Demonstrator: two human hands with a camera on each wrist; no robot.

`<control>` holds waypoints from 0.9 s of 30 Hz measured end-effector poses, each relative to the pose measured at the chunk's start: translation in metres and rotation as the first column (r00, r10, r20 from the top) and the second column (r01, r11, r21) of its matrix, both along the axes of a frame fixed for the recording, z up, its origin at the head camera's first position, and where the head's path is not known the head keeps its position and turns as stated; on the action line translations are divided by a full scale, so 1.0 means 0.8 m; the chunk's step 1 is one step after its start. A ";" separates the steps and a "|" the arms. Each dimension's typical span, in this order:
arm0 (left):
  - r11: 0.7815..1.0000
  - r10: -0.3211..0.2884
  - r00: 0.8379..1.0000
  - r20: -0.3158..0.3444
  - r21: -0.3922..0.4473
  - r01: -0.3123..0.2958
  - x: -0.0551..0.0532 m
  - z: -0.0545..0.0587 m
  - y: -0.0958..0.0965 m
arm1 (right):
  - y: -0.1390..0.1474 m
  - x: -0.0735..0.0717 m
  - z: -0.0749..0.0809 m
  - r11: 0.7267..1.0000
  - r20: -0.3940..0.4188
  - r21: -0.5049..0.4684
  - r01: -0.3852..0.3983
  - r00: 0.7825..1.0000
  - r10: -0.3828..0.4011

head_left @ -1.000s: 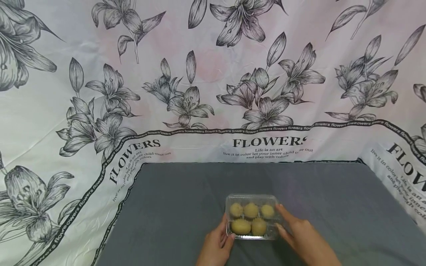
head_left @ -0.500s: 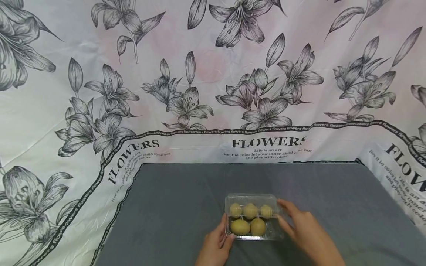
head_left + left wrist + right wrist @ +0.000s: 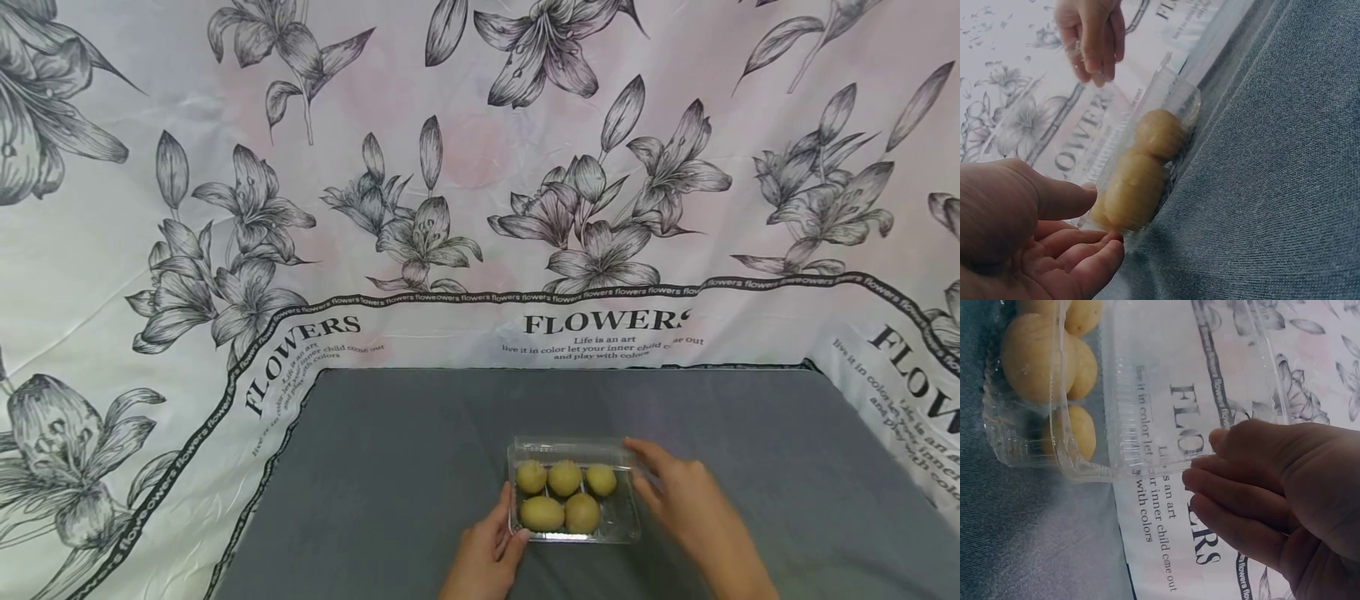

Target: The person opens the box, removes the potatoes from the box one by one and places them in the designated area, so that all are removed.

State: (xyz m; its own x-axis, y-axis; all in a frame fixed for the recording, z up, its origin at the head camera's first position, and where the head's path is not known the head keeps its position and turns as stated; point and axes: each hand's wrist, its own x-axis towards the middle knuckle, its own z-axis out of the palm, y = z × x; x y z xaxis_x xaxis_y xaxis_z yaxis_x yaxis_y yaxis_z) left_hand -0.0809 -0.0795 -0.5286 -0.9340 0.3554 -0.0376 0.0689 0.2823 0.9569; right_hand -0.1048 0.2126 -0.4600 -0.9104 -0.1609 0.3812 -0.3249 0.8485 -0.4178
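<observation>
A clear plastic clamshell box (image 3: 621, 525) sits on the grey cloth, holding several round and oval yellow-brown items (image 3: 565, 477) that look like small potatoes. Its front right compartment has none in it. My left hand (image 3: 483, 557) grips the box's left end; in the left wrist view the thumb and fingers (image 3: 1094, 256) are at its corner. The hinged lid (image 3: 1147, 394) stands raised at the back. Its right edge is pinched between thumb and fingers of my right hand (image 3: 686, 504), which is held above the box in the right wrist view.
Grey cloth (image 3: 405, 450) covers the table around the box. Behind and at both sides hangs a white curtain (image 3: 450, 333) printed with black lilies and lettering, meeting the table's back edge.
The lid has swung up and back from over the box, uncovering the yellow-brown items. My right hand has moved up with it; my left hand has stayed at the box's left end.
</observation>
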 end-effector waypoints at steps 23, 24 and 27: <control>1.000 0.005 0.999 -0.031 0.020 -0.005 0.000 0.000 0.002 | 0.009 -0.029 -0.001 0.995 0.022 -0.100 -0.024 0.999 0.027; 1.000 0.004 0.999 -0.038 0.019 -0.003 0.000 -0.001 0.002 | 0.010 -0.030 -0.001 0.995 0.023 -0.101 -0.026 0.999 0.029; 1.000 0.007 0.999 -0.036 0.026 -0.006 0.001 -0.001 0.002 | 0.011 -0.033 -0.002 0.993 0.014 -0.108 -0.046 0.999 0.048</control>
